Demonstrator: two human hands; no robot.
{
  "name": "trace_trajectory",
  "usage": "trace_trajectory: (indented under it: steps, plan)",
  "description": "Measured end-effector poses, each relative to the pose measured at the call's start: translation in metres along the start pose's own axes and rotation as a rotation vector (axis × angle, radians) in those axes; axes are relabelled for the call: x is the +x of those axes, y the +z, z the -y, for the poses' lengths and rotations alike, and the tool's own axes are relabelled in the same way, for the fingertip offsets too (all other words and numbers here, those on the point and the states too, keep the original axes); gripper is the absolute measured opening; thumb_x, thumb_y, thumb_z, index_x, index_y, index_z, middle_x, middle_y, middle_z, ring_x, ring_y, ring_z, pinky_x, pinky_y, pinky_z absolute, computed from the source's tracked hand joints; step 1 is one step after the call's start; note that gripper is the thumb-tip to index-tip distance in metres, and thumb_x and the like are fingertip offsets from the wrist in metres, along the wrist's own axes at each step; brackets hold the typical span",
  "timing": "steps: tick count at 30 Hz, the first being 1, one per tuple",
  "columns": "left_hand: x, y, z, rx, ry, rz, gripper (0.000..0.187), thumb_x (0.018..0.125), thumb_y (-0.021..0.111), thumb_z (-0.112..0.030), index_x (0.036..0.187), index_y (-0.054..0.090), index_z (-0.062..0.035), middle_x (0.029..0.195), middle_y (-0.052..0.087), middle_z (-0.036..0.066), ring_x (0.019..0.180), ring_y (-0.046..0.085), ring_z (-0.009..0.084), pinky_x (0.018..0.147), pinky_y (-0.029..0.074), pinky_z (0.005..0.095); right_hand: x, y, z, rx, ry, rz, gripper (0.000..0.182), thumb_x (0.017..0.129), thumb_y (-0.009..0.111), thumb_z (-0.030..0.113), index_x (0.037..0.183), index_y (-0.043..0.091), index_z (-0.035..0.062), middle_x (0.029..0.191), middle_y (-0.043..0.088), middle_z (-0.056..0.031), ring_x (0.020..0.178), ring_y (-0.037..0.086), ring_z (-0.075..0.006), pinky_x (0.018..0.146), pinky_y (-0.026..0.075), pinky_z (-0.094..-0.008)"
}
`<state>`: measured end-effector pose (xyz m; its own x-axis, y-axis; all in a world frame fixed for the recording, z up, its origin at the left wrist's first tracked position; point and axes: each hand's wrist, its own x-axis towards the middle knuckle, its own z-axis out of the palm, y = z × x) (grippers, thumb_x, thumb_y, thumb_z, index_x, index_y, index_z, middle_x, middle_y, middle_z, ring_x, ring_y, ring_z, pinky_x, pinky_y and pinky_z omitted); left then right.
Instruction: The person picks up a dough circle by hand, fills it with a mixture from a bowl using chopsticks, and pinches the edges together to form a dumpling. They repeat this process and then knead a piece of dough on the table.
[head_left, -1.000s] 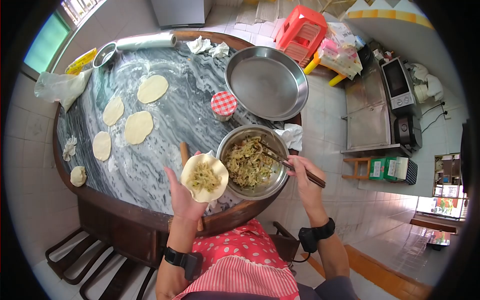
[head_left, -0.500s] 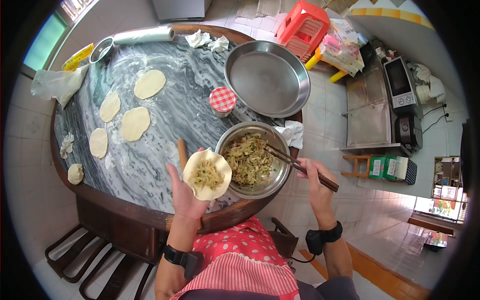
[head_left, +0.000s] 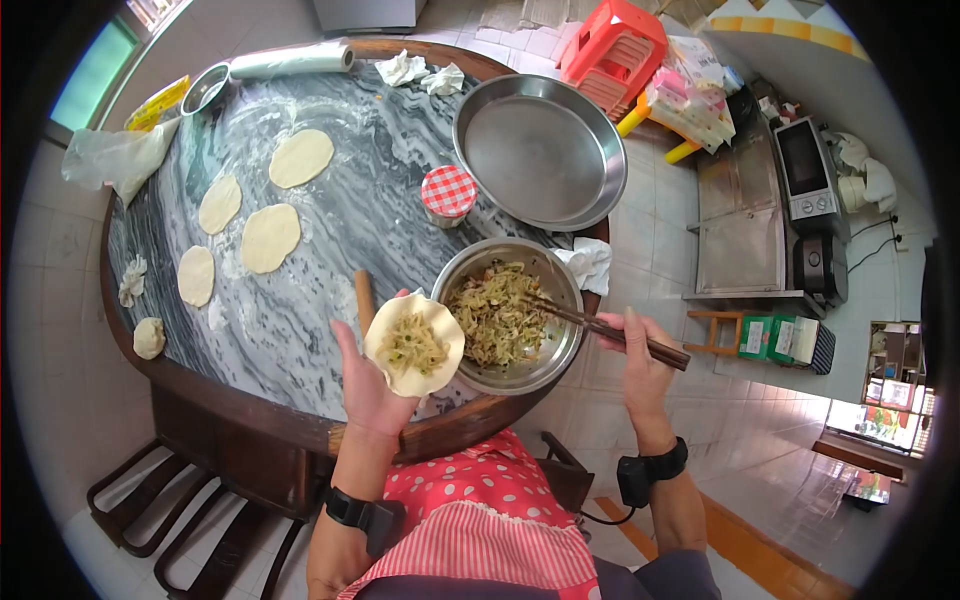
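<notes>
Left hand (head_left: 372,398): spread beneath dough (head_left: 453,335) | Right hand (head_left: 647,366): gripping chopsticks (head_left: 581,319) | Risk: filling (head_left: 413,343) may spill if dough tilts

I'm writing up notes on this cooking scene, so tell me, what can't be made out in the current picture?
All in the head view:
- Left hand: most fingers are hidden by the dough wrapper.
- Chopsticks: the tips are lost among the filling in the steel bowl.
- Wooden stick: its lower part is covered by the left hand and wrapper.
- Green boxes: label print is too small to read.
</notes>
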<state>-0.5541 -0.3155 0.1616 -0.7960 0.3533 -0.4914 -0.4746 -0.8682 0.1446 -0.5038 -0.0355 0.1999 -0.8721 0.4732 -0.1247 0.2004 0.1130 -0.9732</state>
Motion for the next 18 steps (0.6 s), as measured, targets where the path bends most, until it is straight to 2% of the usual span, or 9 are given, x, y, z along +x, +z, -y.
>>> trace_trajectory:
  steps: [2,7,10,13,18]
  plan:
    - [0.000,0.001,0.001,0.004,-0.001,-0.006,0.086,0.094,0.024,-0.072,0.142,0.040,-0.0029,0.138,0.050,0.014,0.127,0.048,0.0320,0.108,0.039,0.0478,0.005,0.005,0.005,-0.001,-0.077,-0.034,0.028,0.099,0.058,0.021,0.097,0.069,-0.0057,0.090,0.071,-0.0124,0.077,0.067,-0.0139,0.069,0.057,-0.0255]
    - [-0.004,0.005,0.000,-0.009,-0.005,-0.017,0.086,0.093,0.025,-0.072,0.143,0.040,-0.0037,0.139,0.050,0.014,0.127,0.048,0.0317,0.108,0.039,0.0471,0.014,0.031,-0.010,0.044,-0.096,0.013,0.027,0.099,0.059,0.021,0.100,0.069,-0.0049,0.093,0.070,-0.0108,0.078,0.066,-0.0129,0.067,0.057,-0.0249]
    - [-0.005,0.001,-0.003,-0.018,-0.002,0.003,0.086,0.093,0.025,-0.073,0.143,0.040,-0.0039,0.139,0.050,0.014,0.128,0.048,0.0317,0.108,0.039,0.0470,0.012,0.041,-0.014,-0.084,-0.149,0.060,0.022,0.096,0.063,0.018,0.099,0.069,-0.0035,0.084,0.068,-0.0086,0.073,0.064,-0.0107,0.065,0.056,-0.0243]
    - [-0.005,-0.007,-0.004,-0.055,-0.011,0.028,0.086,0.093,0.028,-0.072,0.146,0.036,-0.0053,0.144,0.045,0.016,0.131,0.045,0.0341,0.110,0.035,0.0506,0.010,0.045,-0.020,-0.124,-0.211,0.070,0.020,0.094,0.066,0.015,0.098,0.068,-0.0037,0.080,0.067,-0.0071,0.069,0.062,-0.0097,0.063,0.053,-0.0235]
    - [-0.004,-0.006,-0.003,-0.045,-0.010,0.027,0.087,0.092,0.029,-0.073,0.146,0.036,-0.0050,0.144,0.046,0.016,0.131,0.045,0.0340,0.110,0.035,0.0503,0.012,0.051,-0.018,-0.120,-0.224,0.047,0.018,0.093,0.067,0.014,0.097,0.068,-0.0042,0.078,0.067,-0.0062,0.066,0.062,-0.0093,0.060,0.050,-0.0225]
